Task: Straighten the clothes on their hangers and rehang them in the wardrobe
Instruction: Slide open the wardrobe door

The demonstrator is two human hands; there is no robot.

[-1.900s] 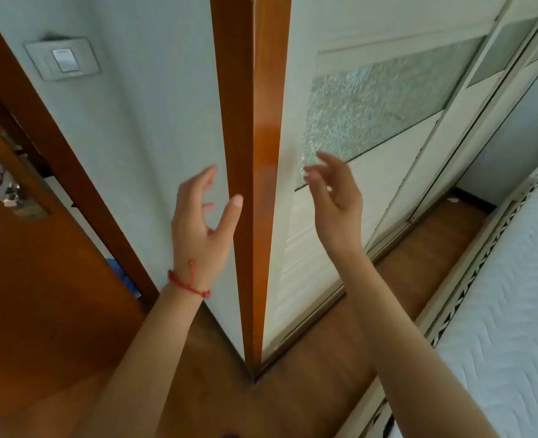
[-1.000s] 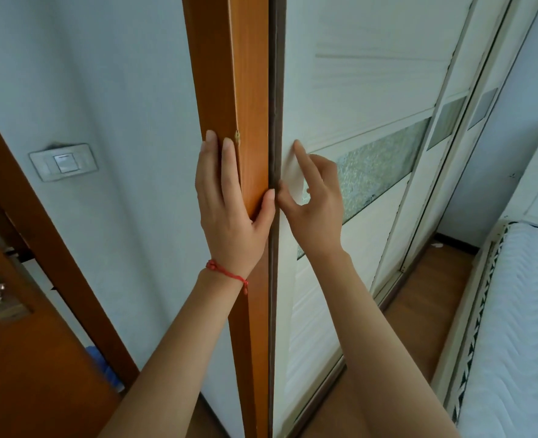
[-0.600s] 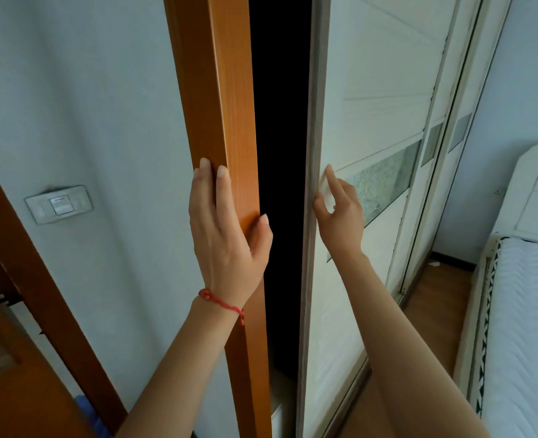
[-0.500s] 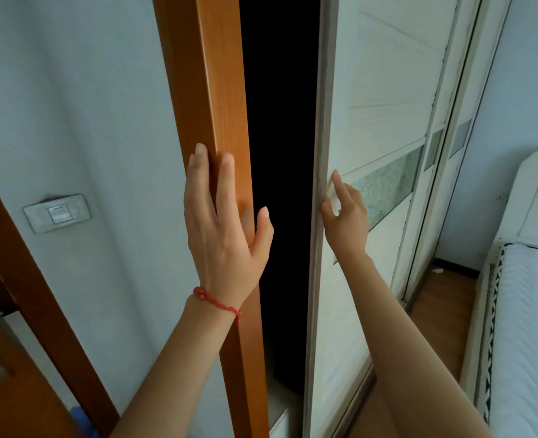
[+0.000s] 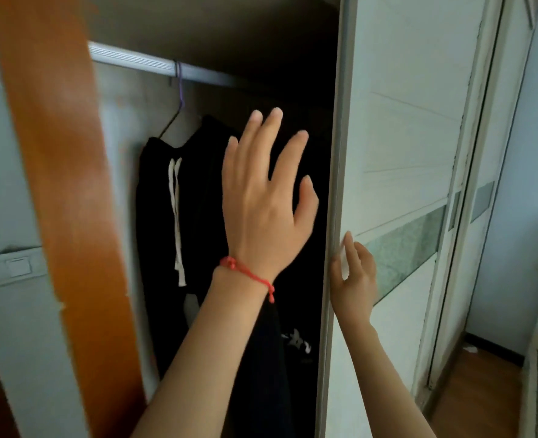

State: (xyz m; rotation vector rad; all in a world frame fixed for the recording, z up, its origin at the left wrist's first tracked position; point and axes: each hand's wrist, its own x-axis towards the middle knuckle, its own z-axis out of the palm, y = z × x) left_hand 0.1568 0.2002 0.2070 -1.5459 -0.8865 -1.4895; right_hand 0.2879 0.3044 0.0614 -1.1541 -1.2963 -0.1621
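We have slid the wardrobe door aside — right hand flat on its edge, left hand spread, holding nothing — so the dark clothes (hanging from the rail) are now reachable.

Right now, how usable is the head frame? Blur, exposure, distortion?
Head view: motion blur smears the orange frame post and light switch; wardrobe interior underexposed, so the dark clothes merge into shadow; rail catches light; wide-angle bends the sliding door edges; left hand fairly sharp.
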